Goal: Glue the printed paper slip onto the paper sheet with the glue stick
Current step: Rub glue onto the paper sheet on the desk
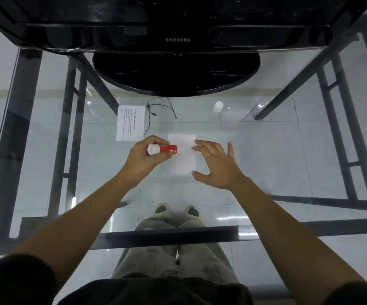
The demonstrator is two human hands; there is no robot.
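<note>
On a glass table [266,150], the left hand [144,157] grips a red glue stick [167,149], fingers curled round its body, with the white end toward the wrist and the other end lying over the left edge of a white paper [183,160] that sits flat at the middle of the table. This paper looks blank apart from faint grey marks on its lower left part, which may be print showing through, though the blur makes that hard to tell. The right hand [217,166] is open with fingers spread, its fingertips at the paper's right edge and its thumb by the lower right corner. A printed slip [131,123] lies face up just beyond the left hand, apart from the white paper, its lines of text running sideways. Near it a thin black cable [156,106] curls. A small white cylinder [218,106] stands farther back on the right. Behind all this is the round black foot [176,73] of a black monitor [178,29]. Through the glass, pale shoes [176,212] show on the tiled floor.
</note>
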